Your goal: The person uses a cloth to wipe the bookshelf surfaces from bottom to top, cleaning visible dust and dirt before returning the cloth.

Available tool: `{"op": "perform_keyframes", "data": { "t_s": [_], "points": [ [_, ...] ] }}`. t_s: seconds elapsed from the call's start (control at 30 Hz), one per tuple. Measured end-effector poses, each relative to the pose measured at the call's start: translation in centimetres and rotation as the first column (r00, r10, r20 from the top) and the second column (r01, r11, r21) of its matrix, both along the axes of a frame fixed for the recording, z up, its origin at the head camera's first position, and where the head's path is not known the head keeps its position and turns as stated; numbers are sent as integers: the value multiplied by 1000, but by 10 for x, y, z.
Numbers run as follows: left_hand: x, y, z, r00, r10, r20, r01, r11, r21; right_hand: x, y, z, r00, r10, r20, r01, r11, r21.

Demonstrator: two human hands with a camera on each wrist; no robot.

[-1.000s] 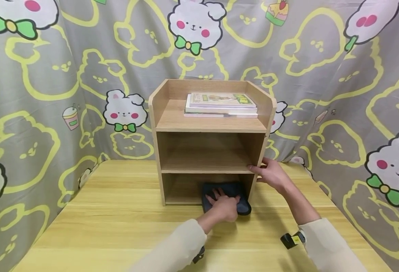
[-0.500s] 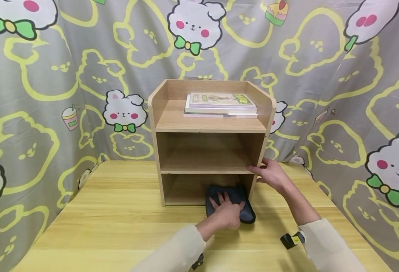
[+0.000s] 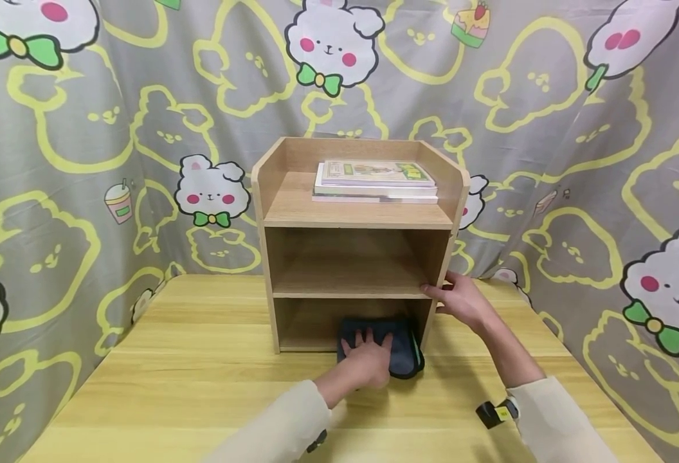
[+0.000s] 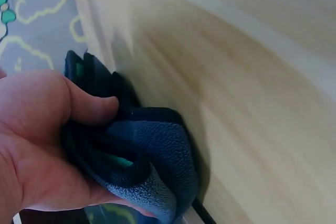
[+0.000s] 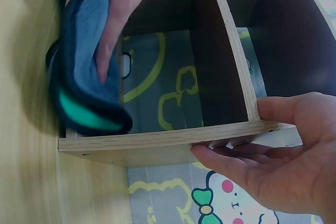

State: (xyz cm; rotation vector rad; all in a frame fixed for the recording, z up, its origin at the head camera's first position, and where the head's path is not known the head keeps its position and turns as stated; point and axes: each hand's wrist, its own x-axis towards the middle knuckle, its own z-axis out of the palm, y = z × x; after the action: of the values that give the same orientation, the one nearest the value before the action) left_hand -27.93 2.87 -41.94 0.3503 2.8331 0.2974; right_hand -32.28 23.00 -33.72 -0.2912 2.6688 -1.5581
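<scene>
A dark blue cloth [image 3: 404, 355] with black edging lies over the front right of the bottom compartment of a small wooden shelf [image 3: 339, 224]. My left hand [image 3: 367, 361] presses down on it with spread, fairly straight fingers. In the left wrist view the thumb lies along the bunched cloth [image 4: 163, 135], and green shows inside its folds. My right hand [image 3: 463, 299] grips the shelf's right side panel, thumb at the front near the middle board and fingers on the outer face. From the right wrist, that hand [image 5: 294, 150] is seen holding the panel's edge [image 5: 157, 139].
Stacked books [image 3: 374, 181] lie on the shelf's top board. The shelf stands toward the back of a light wooden table [image 3: 189, 379]. A patterned curtain [image 3: 212, 122] surrounds the table at the back and sides.
My left hand and the cloth shift a little right and forward out of the compartment, then back left. The cloth's right edge now shows a green fold. The right hand keeps its place.
</scene>
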Motion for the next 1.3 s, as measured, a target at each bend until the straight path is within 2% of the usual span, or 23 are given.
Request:
{"op": "perform_keyframes", "data": {
  "t_s": [0.17,0.3,0.43,0.53,0.7,0.83,1.0,1.13,1.3],
  "points": [
    [-3,-26,7,999,7,51,-4,999,-51,-1,1,-1,1000,5,-3,-5,1000,6],
    [-4,-52,5,999,14,40,-11,998,-63,-1,1,-2,1000,6,-7,-6,1000,11],
    [-2,-80,4,1000,16,23,-15,999,-29,-1,1,-1,1000,5,-10,-5,1000,1],
    [-2,-99,6,1000,18,21,-18,1000,-5,-1,0,0,1000,11,-18,-11,1000,-3],
    [-3,-120,9,1000,-7,13,7,1000,13,-2,0,-2,1000,9,-15,-9,1000,-7],
    [-1,-121,10,1000,-4,19,4,1000,27,-2,0,-2,1000,4,-16,-4,1000,-4],
    [2,-110,13,997,62,49,-62,998,8,-2,0,-2,1000,13,-20,-13,1000,-8],
    [0,-101,14,994,93,65,-92,996,-16,-1,0,-2,1000,7,-23,-6,1000,2],
    [-1,-88,10,995,88,53,-88,996,-13,0,1,-1,1000,5,-18,-5,1000,-2]
  ]
}}
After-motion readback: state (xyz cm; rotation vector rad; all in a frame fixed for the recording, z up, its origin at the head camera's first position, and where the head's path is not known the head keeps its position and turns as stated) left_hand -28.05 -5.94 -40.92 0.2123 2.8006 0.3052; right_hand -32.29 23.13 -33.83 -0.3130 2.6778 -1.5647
